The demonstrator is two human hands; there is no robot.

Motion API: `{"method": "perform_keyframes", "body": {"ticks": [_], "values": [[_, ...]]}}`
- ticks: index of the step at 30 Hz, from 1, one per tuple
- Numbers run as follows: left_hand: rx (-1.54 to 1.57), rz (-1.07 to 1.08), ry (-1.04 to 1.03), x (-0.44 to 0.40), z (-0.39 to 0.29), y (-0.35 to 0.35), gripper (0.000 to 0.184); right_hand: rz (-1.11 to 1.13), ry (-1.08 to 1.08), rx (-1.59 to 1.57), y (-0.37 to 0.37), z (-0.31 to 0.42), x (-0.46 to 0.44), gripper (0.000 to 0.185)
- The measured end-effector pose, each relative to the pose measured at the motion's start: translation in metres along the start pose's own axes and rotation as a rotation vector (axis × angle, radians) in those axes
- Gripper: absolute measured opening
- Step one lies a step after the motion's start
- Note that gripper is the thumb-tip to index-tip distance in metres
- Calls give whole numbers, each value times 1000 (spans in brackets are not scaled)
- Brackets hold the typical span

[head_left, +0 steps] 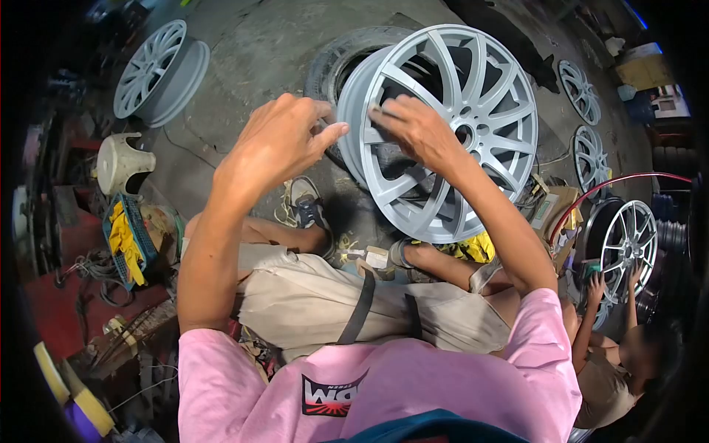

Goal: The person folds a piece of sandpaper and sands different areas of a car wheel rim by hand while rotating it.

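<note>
A silver-grey multi-spoke wheel rim [461, 133] stands tilted in front of me, leaning over a tyre [325, 63] on the floor. My left hand [284, 136] hovers left of the rim, apart from it, thumb stretched out away from partly bent fingers, nothing visible in it. Over the left part of the rim's face is my right hand [419, 131], its fingers bent and pressed together near the outer lip. Whatever those fingertips hold, if anything, is hidden and slightly blurred. Whether they touch the metal I cannot tell.
Another grey rim [162, 77] stands at the upper left, near a white plastic stool [125, 164]. A blue basket [140, 240] holds yellow cloth. At right, a co-worker's hands [597, 286] are at another rim [628, 247]. Several rims lie along the right side.
</note>
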State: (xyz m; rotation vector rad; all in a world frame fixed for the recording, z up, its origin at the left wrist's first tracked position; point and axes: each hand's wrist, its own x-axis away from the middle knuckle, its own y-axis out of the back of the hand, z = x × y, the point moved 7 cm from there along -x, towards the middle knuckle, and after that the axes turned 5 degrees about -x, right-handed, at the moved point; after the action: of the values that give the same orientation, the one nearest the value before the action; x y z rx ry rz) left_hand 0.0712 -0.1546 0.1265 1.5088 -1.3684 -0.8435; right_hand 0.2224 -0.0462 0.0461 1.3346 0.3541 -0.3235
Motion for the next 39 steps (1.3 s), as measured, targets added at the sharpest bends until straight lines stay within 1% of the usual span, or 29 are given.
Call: {"method": "perform_keyframes", "body": {"ticks": [1,3,4,5,7,9,10,11,13,15,17,18,19,21,22,23,25,27,28,29,30,33,34,35,37,39], "values": [[-9,5,-6,-1,0,-2,37,3,-2,2,3,-4,1,42],[3,10,-24,-1,-1,-5,37,-139,39,1,18,-12,-1,43],[10,10,-36,-1,-1,-6,37,-161,-100,-25,27,-23,-8,42],[9,7,-32,0,-1,-5,37,-222,-183,-62,25,-36,-11,39],[32,26,-25,1,-2,-6,37,-195,-203,-119,11,-33,-11,37],[17,10,-22,1,0,-2,37,-225,-111,-112,3,-16,0,39],[-2,9,-26,2,1,-3,37,-118,-153,-195,-2,-9,2,40],[0,10,-27,2,1,-3,37,-116,-155,-194,3,-2,3,40],[-22,6,-50,1,-2,-4,36,50,-231,-328,-2,5,4,41],[7,17,-61,-2,-2,-9,36,33,-215,-338,0,0,6,41],[39,24,-70,-3,-2,-11,36,59,-85,-223,3,-5,6,40],[40,21,-74,-2,-1,-10,35,137,-72,-183,8,-8,1,41],[43,18,-78,-1,-1,-9,35,140,-69,-180,15,-10,0,41],[31,26,-49,0,-1,-5,34,240,-190,-209,15,-22,1,40],[16,36,-22,1,1,-5,34,182,-177,-198,15,-19,1,40],[18,36,-21,0,2,-6,34,184,-177,-198,6,-14,2,40],[19,32,-61,-3,3,-9,34,120,-103,-171,-2,4,2,39],[12,54,-41,-4,3,-6,34,171,-106,-110,-2,2,5,41],[7,76,-19,-3,2,-7,35,207,-73,-16,0,-2,9,40],[11,71,-23,-4,3,-8,35,239,-39,83,4,-6,14,40],[22,59,-40,-5,6,-9,35,243,-36,91,10,-9,16,40],[26,38,-44,-3,8,-9,35,21,-236,-31,34,-30,16,43],[8,41,-52,-3,6,-9,35,-94,-235,-7,40,-27,14,42],[3,43,-53,-3,6,-10,35,-99,-237,-8,35,-28,12,42],[-16,64,-91,-6,5,-16,35,-244,-180,70,29,-34,13,38],[-7,60,-77,-5,5,-13,35,-275,-133,121,22,-39,10,38]]}}
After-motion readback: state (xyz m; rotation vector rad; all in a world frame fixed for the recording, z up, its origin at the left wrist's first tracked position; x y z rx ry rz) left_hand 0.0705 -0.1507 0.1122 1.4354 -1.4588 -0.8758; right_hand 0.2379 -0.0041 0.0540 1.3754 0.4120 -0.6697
